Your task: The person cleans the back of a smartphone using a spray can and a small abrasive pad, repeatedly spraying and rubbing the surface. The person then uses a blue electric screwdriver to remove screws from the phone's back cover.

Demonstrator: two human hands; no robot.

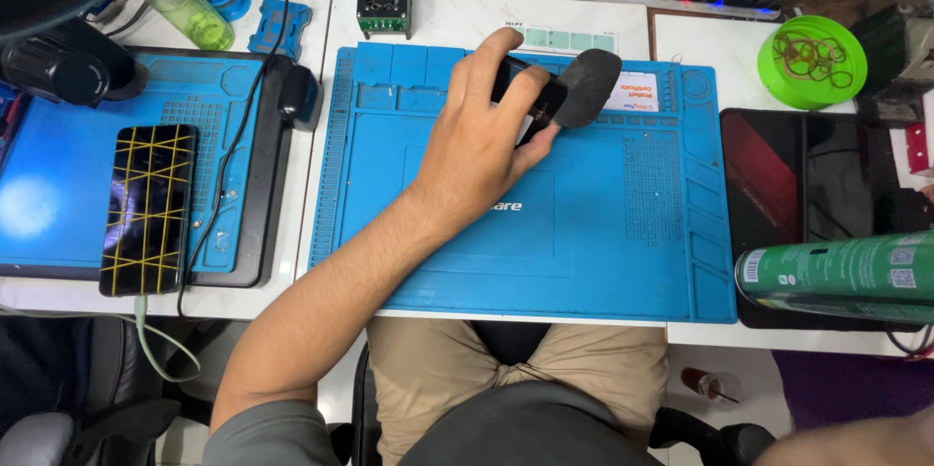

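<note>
Now the left hand (482, 140) has its fingers (486, 62) wrapped round a dark phone (530, 96) over the blue mat (584, 233), long axis slanting away to the upper left (mostly hidden). A dark pad (589, 87) lies just beyond the fingertips. The right hand (856, 442) barely shows; its grip is unreadable.

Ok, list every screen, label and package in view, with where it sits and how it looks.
Phone: left, on a blue pad, dark screen crossed by yellow bands.
Small dark device: held by the left hand over the blue mat, beside a dark oval piece.
White card: mat's top edge, red print.
Green can: right, lying flat, white labels.
Dark tablet: right, screen off.
</note>
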